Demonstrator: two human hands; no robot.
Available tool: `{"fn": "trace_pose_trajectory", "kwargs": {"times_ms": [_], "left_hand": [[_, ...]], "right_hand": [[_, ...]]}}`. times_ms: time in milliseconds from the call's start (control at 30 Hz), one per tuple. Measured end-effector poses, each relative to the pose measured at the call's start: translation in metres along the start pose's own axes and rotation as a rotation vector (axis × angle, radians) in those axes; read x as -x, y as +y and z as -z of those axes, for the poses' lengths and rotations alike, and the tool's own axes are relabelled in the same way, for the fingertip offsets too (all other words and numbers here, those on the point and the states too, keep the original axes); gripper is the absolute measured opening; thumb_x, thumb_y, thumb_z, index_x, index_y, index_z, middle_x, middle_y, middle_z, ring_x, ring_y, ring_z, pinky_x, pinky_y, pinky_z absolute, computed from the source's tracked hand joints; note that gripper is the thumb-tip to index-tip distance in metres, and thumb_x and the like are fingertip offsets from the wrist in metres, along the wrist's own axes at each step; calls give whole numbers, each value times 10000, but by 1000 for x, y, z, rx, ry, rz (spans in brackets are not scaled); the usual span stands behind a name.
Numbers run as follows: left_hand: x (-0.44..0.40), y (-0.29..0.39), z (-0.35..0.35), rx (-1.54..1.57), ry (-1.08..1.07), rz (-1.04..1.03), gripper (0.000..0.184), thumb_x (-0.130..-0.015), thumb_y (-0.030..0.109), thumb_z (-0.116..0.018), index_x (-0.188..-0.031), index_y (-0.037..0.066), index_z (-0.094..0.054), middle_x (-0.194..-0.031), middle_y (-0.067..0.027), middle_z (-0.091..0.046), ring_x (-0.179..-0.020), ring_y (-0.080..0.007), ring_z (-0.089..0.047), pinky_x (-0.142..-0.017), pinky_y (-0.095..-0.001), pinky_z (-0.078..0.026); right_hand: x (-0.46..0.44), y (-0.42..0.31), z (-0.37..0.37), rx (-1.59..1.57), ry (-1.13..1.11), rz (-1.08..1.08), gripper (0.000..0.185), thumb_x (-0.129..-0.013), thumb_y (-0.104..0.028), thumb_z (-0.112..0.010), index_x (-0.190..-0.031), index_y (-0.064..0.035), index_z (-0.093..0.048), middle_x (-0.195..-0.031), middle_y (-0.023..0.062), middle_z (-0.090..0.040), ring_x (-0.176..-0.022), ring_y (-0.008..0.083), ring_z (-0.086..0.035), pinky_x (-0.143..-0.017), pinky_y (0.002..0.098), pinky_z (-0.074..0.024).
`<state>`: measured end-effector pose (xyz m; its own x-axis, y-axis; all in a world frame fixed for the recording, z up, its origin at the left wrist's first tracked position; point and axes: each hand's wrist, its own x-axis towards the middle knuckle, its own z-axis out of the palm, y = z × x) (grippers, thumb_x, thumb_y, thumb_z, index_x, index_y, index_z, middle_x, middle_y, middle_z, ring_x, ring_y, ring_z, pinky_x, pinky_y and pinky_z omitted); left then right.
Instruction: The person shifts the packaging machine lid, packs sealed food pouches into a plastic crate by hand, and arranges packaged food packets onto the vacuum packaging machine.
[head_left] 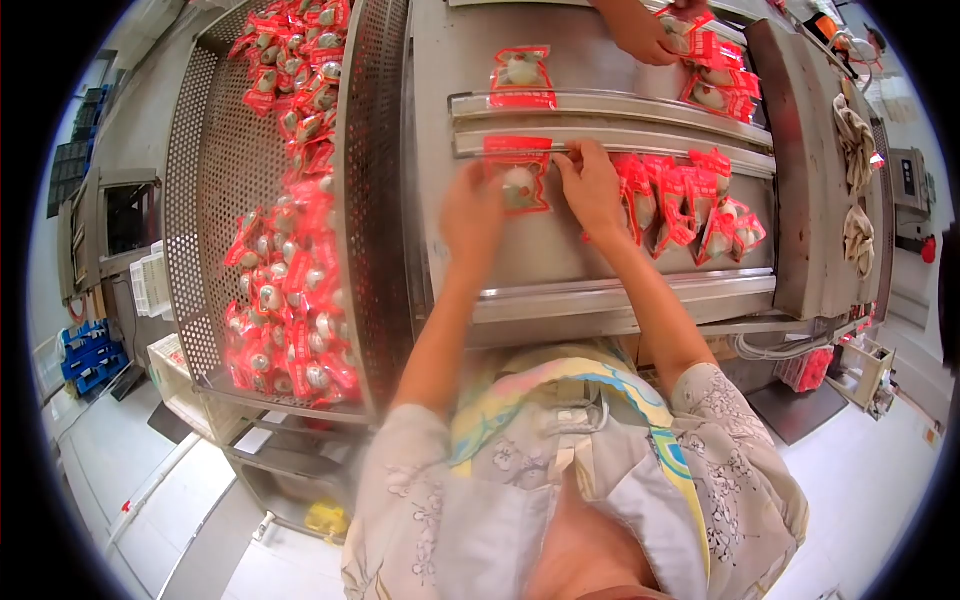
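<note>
A red-and-clear plastic packet [519,180] with a pale, egg-shaped item inside lies flat on the steel surface, its red top band against the metal sealing bar [620,140]. My left hand [474,215] is at the packet's left edge, its fingers smeared by motion. At the top right corner of the packet, my right hand [591,188] has thumb and fingertips closed together on the film's edge. Just right of that hand, several similar packets [690,200] lie in an overlapping row. Beyond the bar rests another single packet [522,72].
A perforated steel bin [210,200] on the left holds a heap of red packets [290,300]. Across the table, another person's hand [645,35] is by more packets [722,85]. Cloths [856,140] hang on the machine's right side.
</note>
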<state>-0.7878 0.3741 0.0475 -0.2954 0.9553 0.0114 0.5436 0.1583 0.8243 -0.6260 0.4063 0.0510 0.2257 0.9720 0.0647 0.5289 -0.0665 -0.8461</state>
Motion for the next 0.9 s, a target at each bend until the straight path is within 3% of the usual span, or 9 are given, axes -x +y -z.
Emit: {"fn": "trace_pose_trajectory", "kwargs": {"times_ms": [133,233,333,467,567,667,767,867,900], "left_hand": [[-2,-10,-6,27,16,56,359,-849,178,-662,-1133,-9,-544,-833,-66,-665,-720,-142,-627,-670,-284,-486],[-12,-19,-12,175,-12,202,358,-844,145,-661,-1132,-11,-516,-799,-64,-649,-709,-134,-616,-654,-277,-478],[-8,-13,-11,207,16,186,349,-838,131,-668,-1119,-8,-514,-798,-51,-624,-702,-118,-587,-643,-261,-469],[18,-2,-10,236,142,28,326,-840,105,-667,-1118,7,-529,-834,-22,-578,-709,-98,-538,-635,-240,-457],[53,7,-26,397,-47,-57,278,-841,85,-661,-1088,15,-554,-795,-10,-585,-680,-89,-536,-610,-236,-450],[78,41,-23,404,-245,-71,207,-883,162,-636,-1041,36,-591,-742,6,-586,-645,-73,-540,-580,-222,-441],[87,41,-28,654,-741,414,265,-919,309,-601,-1019,64,-616,-706,20,-591,-616,-76,-561,-560,-218,-446],[79,45,-20,964,-981,1074,304,-909,376,-606,-861,76,-607,-691,-11,-615,-570,-119,-580,-507,-266,-448],[81,39,-23,1063,-964,1098,324,-904,410,-599,-853,90,-604,-691,-11,-615,-568,-122,-578,-500,-258,-437]], "right_hand": [[-23,-4,-14,323,-24,296,159,-789,-208,-690,-874,-91,-626,-947,101,-562,-852,301,-596,-697,405,-489],[-39,-9,-18,345,-118,248,181,-769,-208,-700,-899,-110,-621,-911,98,-556,-865,291,-582,-696,403,-483],[-27,-22,3,310,-3,327,210,-745,-213,-717,-884,-86,-623,-898,94,-553,-863,290,-576,-701,404,-478],[2,-19,55,565,-15,401,279,-719,-226,-736,-878,-33,-613,-909,113,-560,-886,294,-578,-723,393,-481],[12,-5,63,798,-177,264,230,-778,-223,-692,-908,-53,-607,-921,100,-563,-865,314,-591,-706,424,-480],[14,1,69,721,-267,256,166,-793,-174,-669,-871,-54,-585,-908,103,-558,-807,328,-602,-681,434,-485],[32,-28,85,590,-227,285,111,-813,-131,-638,-879,-63,-580,-879,109,-561,-737,333,-605,-632,419,-491],[62,-41,93,408,-131,368,108,-802,-83,-640,-894,-66,-586,-842,109,-564,-697,325,-602,-581,388,-487],[73,-41,95,350,-140,389,119,-796,-67,-644,-902,-68,-591,-831,108,-564,-689,321,-599,-578,382,-486]]}}
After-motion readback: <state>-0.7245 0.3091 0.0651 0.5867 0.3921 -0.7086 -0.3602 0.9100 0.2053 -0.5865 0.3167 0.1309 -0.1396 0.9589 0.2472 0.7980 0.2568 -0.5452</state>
